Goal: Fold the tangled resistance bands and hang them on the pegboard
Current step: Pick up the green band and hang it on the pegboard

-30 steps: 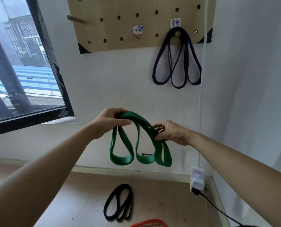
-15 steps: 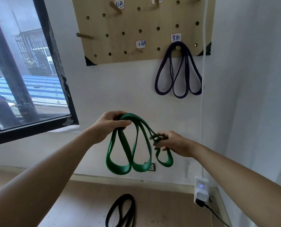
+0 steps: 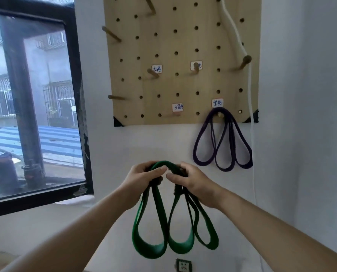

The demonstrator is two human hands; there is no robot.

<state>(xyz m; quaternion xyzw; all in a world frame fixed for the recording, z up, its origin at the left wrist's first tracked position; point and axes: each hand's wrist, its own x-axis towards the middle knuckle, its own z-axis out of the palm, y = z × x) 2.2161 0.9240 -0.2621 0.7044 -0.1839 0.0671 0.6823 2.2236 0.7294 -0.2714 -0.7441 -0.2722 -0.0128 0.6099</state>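
A green resistance band (image 3: 159, 222) hangs folded into three loops in front of the white wall. My left hand (image 3: 144, 177) grips its top bend from the left. My right hand (image 3: 191, 181) grips the same bend from the right, and the two hands almost touch. Above them is the wooden pegboard (image 3: 181, 46) with several pegs and small paper labels. A purple band (image 3: 222, 142) hangs folded on the peg at the board's lower right. An empty peg (image 3: 171, 115) sticks out under a label at the bottom middle.
A black-framed window (image 3: 36, 107) fills the left side. A white cord (image 3: 251, 107) runs down the right edge of the board and wall. A wall socket (image 3: 184, 265) sits low below the green band. The side wall stands close on the right.
My right hand has moved left to meet my left hand at the top of the green band, gathering the loops together. My view has tilted up; the floor and black band are out of sight.
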